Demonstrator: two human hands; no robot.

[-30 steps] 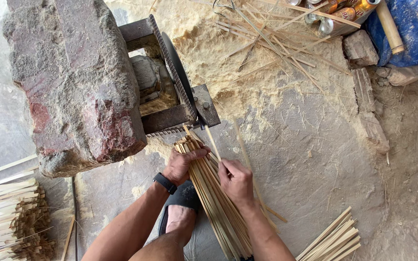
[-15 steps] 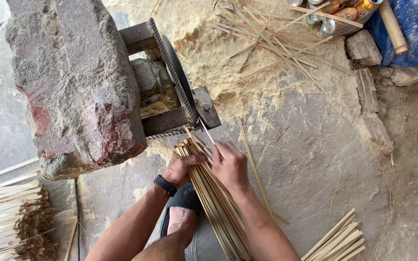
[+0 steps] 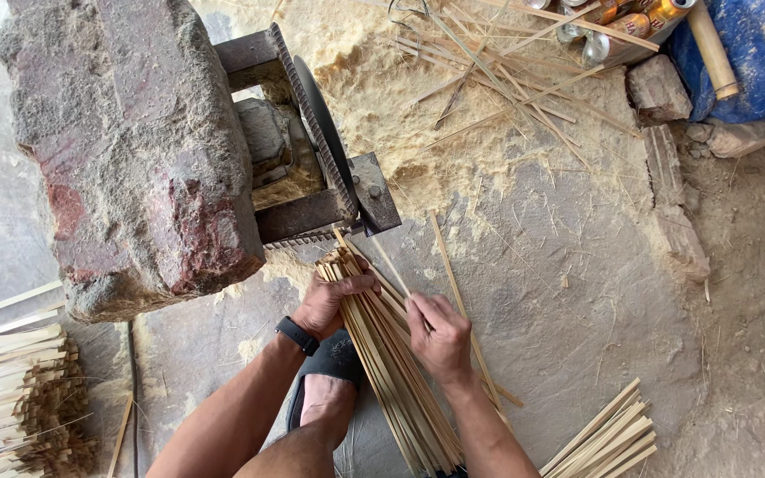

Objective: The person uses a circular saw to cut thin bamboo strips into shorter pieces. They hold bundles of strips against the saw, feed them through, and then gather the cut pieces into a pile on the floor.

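A long bundle of thin bamboo strips (image 3: 393,372) lies slanted on the ground between my arms, its top end near a metal frame with a dark blade wheel (image 3: 322,142). My left hand (image 3: 329,299), with a black wristband, grips the bundle's upper end. Just right of the bundle, my right hand (image 3: 437,335) pinches a single thin strip (image 3: 390,267) that points up towards the metal frame. My foot in a dark sandal (image 3: 328,389) rests under the bundle.
A big rough stone block (image 3: 135,150) weighs down the frame at left. Sawdust and loose strips (image 3: 506,80) cover the ground beyond. Cut strip piles lie at lower left (image 3: 11,389) and lower right (image 3: 608,438). Cans, bricks and a blue tarp (image 3: 754,53) sit top right.
My right hand went up near the bundle's top end, then drew back down with a single strip. My left hand stayed on the bundle.
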